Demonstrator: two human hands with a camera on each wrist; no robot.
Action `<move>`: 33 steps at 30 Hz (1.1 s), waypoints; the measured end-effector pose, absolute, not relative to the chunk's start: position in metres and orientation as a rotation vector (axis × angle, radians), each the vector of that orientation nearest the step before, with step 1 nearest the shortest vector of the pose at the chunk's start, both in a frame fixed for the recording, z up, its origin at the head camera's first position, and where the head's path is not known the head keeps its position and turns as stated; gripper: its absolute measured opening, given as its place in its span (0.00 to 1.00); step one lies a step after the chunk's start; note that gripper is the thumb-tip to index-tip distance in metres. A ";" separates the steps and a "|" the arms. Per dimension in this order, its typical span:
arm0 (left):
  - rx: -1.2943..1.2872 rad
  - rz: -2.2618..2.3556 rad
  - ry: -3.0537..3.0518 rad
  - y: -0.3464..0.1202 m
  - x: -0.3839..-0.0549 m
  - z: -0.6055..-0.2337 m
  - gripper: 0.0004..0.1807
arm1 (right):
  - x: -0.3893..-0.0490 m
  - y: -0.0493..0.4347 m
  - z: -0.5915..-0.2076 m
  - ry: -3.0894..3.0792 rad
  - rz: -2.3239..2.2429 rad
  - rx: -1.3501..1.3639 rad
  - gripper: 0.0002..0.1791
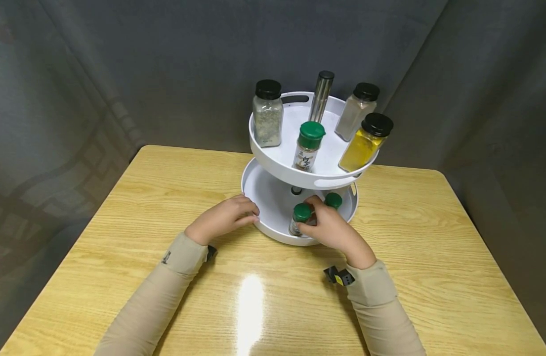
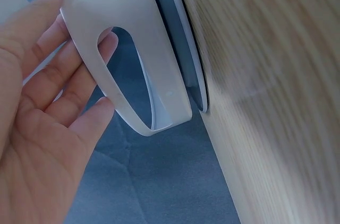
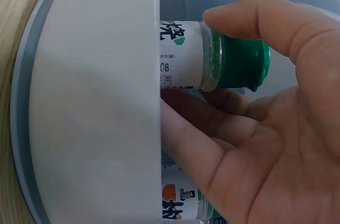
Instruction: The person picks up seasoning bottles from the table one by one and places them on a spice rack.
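A white two-tier tray stands on the wooden table, its lower tier partly beneath the upper tier. My left hand holds the lower tier's left rim, thumb outside and fingers reaching inside; through the handle slot in the left wrist view, one fingertip shows. At the front of that tier, my right hand grips a small spice bottle with a green cap, thumb near its neck and fingers round the far side. Beside that hand stands a second green-capped spice bottle, partly hidden by the fingers.
The upper tier bears a green-capped bottle, a jar of pale green flakes, a greyish jar and a yellow jar, the last three black-capped. A metal post rises among them. Dark curtains hang behind the table.
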State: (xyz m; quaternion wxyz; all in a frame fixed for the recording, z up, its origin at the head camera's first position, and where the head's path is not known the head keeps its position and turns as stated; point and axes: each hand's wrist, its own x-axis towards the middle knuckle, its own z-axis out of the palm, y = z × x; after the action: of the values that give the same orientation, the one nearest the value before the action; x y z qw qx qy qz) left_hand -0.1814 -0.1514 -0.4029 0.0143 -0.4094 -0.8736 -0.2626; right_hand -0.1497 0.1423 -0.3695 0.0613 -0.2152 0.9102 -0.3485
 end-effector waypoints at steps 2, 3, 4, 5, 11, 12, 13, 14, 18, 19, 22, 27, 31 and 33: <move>-1.274 -0.820 -2.721 -0.151 -0.181 -0.402 0.07 | -0.149 0.142 -0.369 2.749 -1.057 -0.647 0.26; -1.274 -0.820 -2.722 -0.151 -0.181 -0.402 0.07 | -0.149 0.143 -0.369 2.746 -1.060 -0.649 0.26; -1.274 -0.821 -2.723 -0.151 -0.181 -0.402 0.07 | -0.149 0.143 -0.370 2.741 -1.064 -0.649 0.26; -1.275 -0.821 -2.723 -0.151 -0.181 -0.402 0.07 | -0.150 0.143 -0.370 2.737 -1.067 -0.652 0.26; -1.287 -0.823 -2.712 -0.151 -0.181 -0.402 0.07 | -0.149 0.142 -0.370 2.713 -1.093 -0.653 0.26; -1.289 -0.824 -2.710 -0.151 -0.181 -0.402 0.07 | -0.149 0.142 -0.370 2.710 -1.097 -0.654 0.26; -1.292 -0.824 -2.707 -0.151 -0.181 -0.402 0.07 | -0.149 0.142 -0.370 2.706 -1.103 -0.657 0.26; -1.294 -0.824 -2.705 -0.151 -0.181 -0.402 0.07 | -0.149 0.143 -0.370 2.704 -1.108 -0.659 0.26; -1.297 -0.820 -2.703 -0.151 -0.182 -0.403 0.06 | -0.149 0.143 -0.369 2.697 -1.122 -0.671 0.25; -1.298 -0.822 -2.702 -0.151 -0.182 -0.403 0.06 | -0.148 0.144 -0.369 2.695 -1.123 -0.673 0.25; -1.295 -0.828 -2.706 -0.151 -0.182 -0.403 0.06 | -0.148 0.144 -0.368 2.687 -1.124 -0.687 0.24; -1.286 -0.833 -2.716 -0.151 -0.181 -0.403 0.06 | -0.148 0.147 -0.366 2.659 -1.154 -0.704 0.23; -1.282 -0.832 -2.722 -0.151 -0.181 -0.402 0.06 | -0.146 0.149 -0.361 2.633 -1.180 -0.693 0.22; -1.280 -0.830 -2.724 -0.151 -0.181 -0.402 0.06 | -0.144 0.150 -0.357 2.629 -1.183 -0.679 0.22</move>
State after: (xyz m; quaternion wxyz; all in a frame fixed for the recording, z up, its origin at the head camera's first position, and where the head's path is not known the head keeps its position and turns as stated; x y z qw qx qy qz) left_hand -0.1807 -0.1510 -0.4017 0.0097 -0.4101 -0.8724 -0.2660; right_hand -0.1445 0.1500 -0.3571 0.0900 -0.2285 0.8841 -0.3977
